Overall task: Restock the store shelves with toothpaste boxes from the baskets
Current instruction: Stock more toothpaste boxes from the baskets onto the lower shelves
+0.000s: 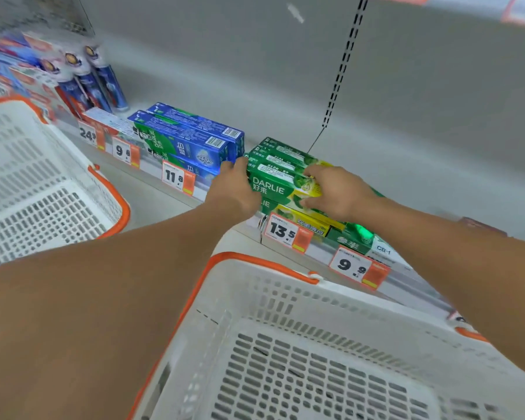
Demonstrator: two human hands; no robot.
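Both bare hands are on a stack of green cardboard Darlie toothpaste boxes point(281, 180) at the front of the grey metal store shelf point(406, 153). The left hand point(235, 189) presses its fingers and thumb against the left end of the stack, while the right hand point(335, 190) lies over the right part of the top front box with fingers curled onto its face; together they clasp the stack from either side. At least three green boxes show side by side in the top layer, with at least one more underneath, its lower edge behind the white and orange 13.5 price tag point(287, 233). Just left of this stack sit blue cardboard Darlie toothpaste boxes point(191, 137), two on top and at least one beneath them. Further left stand three upright blue and white tubes point(97, 80). Five price tags can be counted along the shelf edge, reading 24.9, 9.8, 11.8, 13.5 and 9.9. Two white perforated plastic baskets with orange rims are in view: one near basket point(315, 353) below the arms, with nothing visible inside, and one left basket point(37, 189), likewise showing only its bare bottom.
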